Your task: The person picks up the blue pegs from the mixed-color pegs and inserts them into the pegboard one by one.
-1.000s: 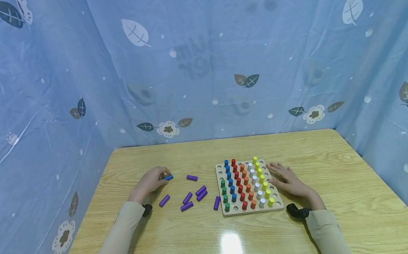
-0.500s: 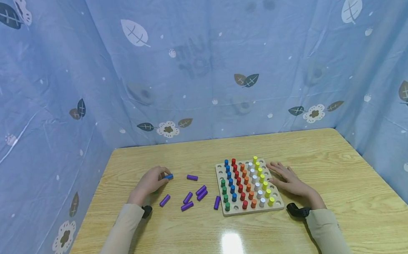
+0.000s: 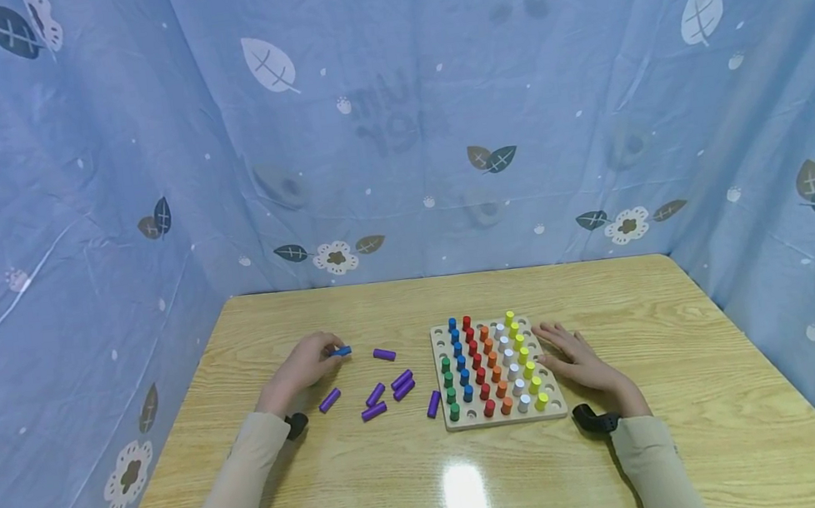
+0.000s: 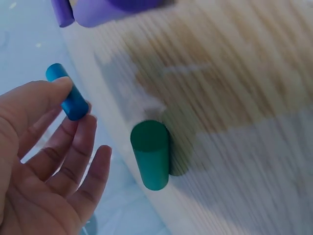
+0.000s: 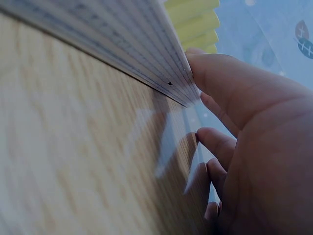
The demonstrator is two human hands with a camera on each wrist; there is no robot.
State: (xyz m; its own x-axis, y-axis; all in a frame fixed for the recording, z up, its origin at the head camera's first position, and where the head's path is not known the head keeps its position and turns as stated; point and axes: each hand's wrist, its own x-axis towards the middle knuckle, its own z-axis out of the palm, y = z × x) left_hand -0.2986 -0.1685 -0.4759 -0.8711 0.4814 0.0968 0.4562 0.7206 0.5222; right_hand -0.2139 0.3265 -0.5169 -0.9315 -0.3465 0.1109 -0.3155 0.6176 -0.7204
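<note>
My left hand (image 3: 306, 361) pinches a blue peg (image 4: 71, 95) between thumb and fingers, over the left part of the table. A green peg (image 4: 151, 156) lies on the wood below that hand in the left wrist view; in the head view the hand hides it. My right hand (image 3: 576, 360) lies along the right edge of a wooden pegboard (image 3: 472, 423), its thumb touching the board's side in the right wrist view. Green, blue, red, orange, white and yellow pegs stand in rows on the board, with bare holes along its edges.
Several purple pegs (image 3: 374, 411) lie loose between my left hand and the board. One purple peg (image 3: 434, 404) rests close to the board's left side. A blue patterned curtain (image 3: 392, 121) hangs behind the wooden table (image 3: 374, 492).
My left hand has shifted slightly to the right with the blue peg, whose end now sits a little closer to the farthest purple peg. The right hand stays in place.
</note>
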